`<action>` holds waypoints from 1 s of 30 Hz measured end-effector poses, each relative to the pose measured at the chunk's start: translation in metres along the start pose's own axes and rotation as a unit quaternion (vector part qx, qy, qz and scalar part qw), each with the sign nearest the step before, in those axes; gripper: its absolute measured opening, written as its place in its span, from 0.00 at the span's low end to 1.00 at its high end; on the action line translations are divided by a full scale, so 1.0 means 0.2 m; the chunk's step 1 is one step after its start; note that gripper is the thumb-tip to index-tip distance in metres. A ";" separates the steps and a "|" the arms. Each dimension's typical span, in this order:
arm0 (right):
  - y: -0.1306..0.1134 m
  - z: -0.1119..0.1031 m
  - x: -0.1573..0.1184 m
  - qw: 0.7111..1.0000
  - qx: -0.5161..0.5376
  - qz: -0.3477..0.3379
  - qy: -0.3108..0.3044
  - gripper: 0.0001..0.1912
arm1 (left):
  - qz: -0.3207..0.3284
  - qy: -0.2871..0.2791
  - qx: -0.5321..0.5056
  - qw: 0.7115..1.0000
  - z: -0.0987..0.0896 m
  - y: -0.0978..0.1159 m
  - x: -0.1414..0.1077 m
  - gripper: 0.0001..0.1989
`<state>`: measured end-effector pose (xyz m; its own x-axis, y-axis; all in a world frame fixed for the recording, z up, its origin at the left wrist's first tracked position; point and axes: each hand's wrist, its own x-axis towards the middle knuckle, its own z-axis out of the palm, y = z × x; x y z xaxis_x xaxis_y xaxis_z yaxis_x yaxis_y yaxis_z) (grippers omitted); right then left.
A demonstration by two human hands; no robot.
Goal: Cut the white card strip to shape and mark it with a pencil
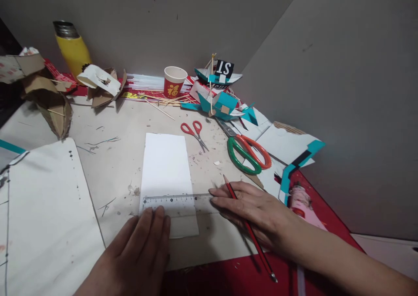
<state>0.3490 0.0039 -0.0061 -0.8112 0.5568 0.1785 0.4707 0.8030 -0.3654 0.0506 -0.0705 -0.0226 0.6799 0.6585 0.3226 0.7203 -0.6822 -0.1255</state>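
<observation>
A clear plastic ruler (178,201) lies across the lower part of a white paper strip (165,163). My left hand (140,243) rests palm down over the ruler's left end and the paper's lower left edge, its fingers stretched forward. On the other side, my right hand (251,209) touches the ruler's right end with its fingertips. A red and black pencil (253,237) is tucked between the fingers of that hand, its point directed away from me. Small red-handled scissors (196,135) lie beyond the paper. Larger scissors (250,154) with green and orange handles lie beyond my right hand.
At the left are a big white sheet (45,217) and cardboard boats (48,100). A yellow bottle (72,50), paper cup (174,82), wooden sticks (160,109) and teal boat models (222,102) line the back. A pink glue gun (305,206) lies at the right.
</observation>
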 end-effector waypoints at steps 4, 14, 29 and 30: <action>0.01 0.01 -0.01 1.000 -0.004 -0.003 -0.004 0.21 | 0.007 -0.007 0.021 1.000 0.00 0.00 -0.01 0.16; -0.01 0.01 0.01 1.000 -0.005 -0.001 -0.026 0.24 | 0.001 -0.016 0.033 0.999 0.00 0.02 -0.01 0.16; -0.02 0.01 0.01 1.000 -0.003 0.008 -0.013 0.24 | -0.004 -0.016 0.043 0.999 0.01 0.02 -0.02 0.18; -0.02 0.01 0.01 1.000 -0.006 0.008 -0.011 0.24 | -0.004 -0.014 0.039 0.999 0.01 0.02 -0.02 0.18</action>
<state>0.3441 0.0014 -0.0049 -0.8107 0.5651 0.1528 0.4878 0.7964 -0.3574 0.0510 -0.0759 -0.0269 0.6762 0.6739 0.2977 0.7342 -0.6499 -0.1964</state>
